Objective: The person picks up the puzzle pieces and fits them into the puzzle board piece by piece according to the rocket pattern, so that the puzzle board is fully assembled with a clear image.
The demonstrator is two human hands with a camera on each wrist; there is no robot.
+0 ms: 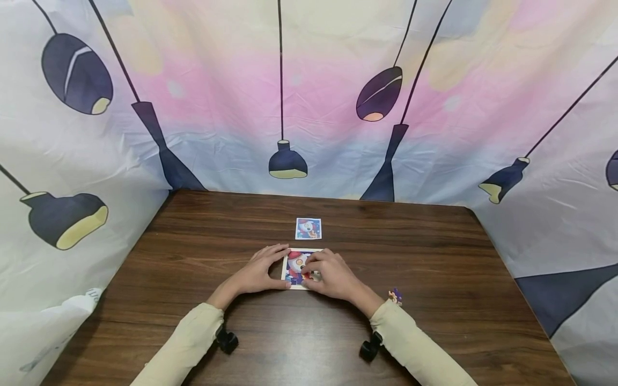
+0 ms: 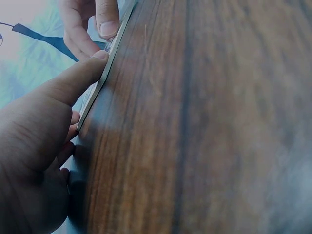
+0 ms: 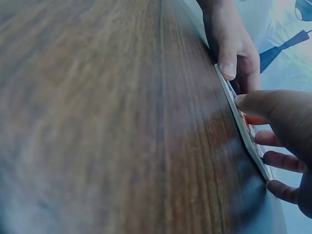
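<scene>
A small square picture puzzle (image 1: 295, 261) with a white border and a cartoon in red, white and purple lies on the table. My left hand (image 1: 256, 272) holds its left side, fingers at the far corner and thumb along the near edge. From the right, my right hand (image 1: 334, 273) reaches over the puzzle with bent fingers, their tips on the picture. In the right wrist view its thumb (image 3: 258, 103) lies at the near edge. I cannot tell whether a piece sits between the right fingertips.
A smaller square card (image 1: 308, 229) with a similar cartoon lies just beyond the puzzle. Some small purple and orange pieces (image 1: 395, 296) lie beside the right forearm. Printed cloth (image 1: 328, 102) with lamp drawings hangs around the brown wooden table (image 1: 232, 214).
</scene>
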